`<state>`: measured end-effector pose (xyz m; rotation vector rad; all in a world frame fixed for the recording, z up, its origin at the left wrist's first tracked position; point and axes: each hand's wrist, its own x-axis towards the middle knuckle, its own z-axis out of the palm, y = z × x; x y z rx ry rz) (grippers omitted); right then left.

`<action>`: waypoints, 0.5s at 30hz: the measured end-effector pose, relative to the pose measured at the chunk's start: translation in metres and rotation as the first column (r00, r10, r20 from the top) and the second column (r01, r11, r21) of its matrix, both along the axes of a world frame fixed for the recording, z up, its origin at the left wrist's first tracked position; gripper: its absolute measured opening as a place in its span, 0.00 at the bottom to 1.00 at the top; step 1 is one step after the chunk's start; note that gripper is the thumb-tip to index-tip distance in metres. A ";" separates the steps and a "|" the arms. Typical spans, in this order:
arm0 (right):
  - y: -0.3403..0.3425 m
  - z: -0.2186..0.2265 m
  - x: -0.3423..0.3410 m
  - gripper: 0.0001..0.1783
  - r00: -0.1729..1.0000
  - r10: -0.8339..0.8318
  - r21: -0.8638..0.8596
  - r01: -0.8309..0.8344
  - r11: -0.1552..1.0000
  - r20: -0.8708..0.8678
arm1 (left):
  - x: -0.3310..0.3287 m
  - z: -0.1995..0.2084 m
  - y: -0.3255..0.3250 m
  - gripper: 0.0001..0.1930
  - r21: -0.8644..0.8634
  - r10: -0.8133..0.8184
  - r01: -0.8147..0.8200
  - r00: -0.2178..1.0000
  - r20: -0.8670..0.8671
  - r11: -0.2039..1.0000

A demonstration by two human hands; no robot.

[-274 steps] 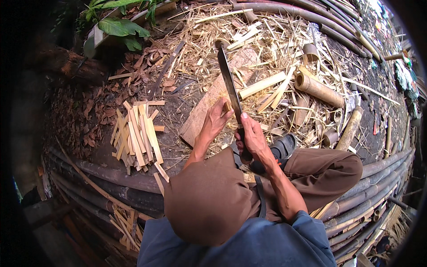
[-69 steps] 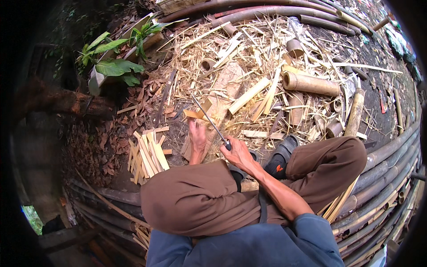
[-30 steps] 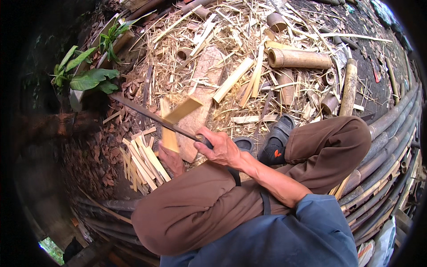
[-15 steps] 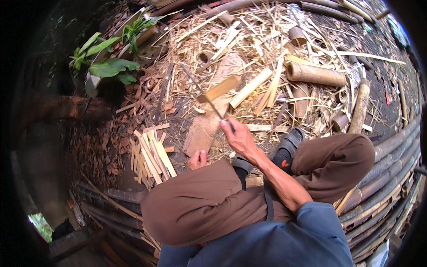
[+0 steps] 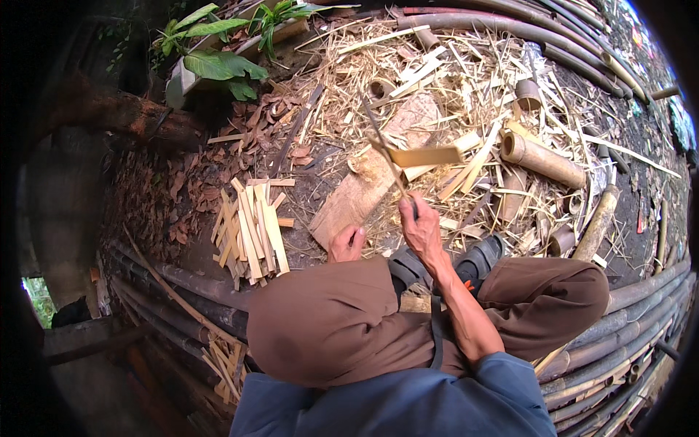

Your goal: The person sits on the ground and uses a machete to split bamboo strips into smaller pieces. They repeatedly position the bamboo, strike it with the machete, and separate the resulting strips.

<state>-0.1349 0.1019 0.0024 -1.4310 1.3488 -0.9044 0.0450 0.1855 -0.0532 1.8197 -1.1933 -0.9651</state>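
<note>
"Since a second ago, our left hand (image 5: 346, 243) has come off the bamboo piece (image 5: 429, 156), and the knife (image 5: 384, 149) has swung from our left to above the board (image 5: 346, 207)."

"What lies around us, biggest first?"

"Dark poles (image 5: 622, 295) are stacked beside and behind us. Before us the board slants across the ground, with a hollow tube (image 5: 546, 160) lying to its right among shavings (image 5: 466, 80). Left of the board, slats (image 5: 250, 226) sit in a loose, crossed pile."

"And our hands?"

"Our right hand (image 5: 421, 222) is clamped round the knife's handle. Our left rests by the board's near end, fingers curled; we can't tell whether they pinch anything."

"So where is the piece?"

"Up on the blade, seemingly wedged, its longer end sticking out to our right above the board and shavings."

"How would it handle?"

"Light and stiff, we'd judge, dry enough not to slip, but apt to split along the grain and splinter at its edges. The safest hold looks to be that right end, by its flat faces, well apart from the blade."
</note>
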 end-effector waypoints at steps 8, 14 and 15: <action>0.009 -0.101 -0.012 0.24 0.980 0.064 0.248 -0.016 0.969 -0.188 | -0.011 0.015 -0.049 0.31 -0.169 -0.012 0.002 0.998 -0.054 0.986; 0.009 -0.042 0.002 0.22 0.993 0.031 0.102 -0.019 0.995 -0.111 | -0.001 0.050 -0.073 0.55 -0.381 -0.119 0.102 0.993 -0.020 0.919; 0.013 -0.057 0.002 0.21 0.991 0.034 0.127 -0.018 0.992 -0.128 | -0.006 0.049 -0.073 0.58 -0.419 -0.147 0.170 0.985 0.087 0.892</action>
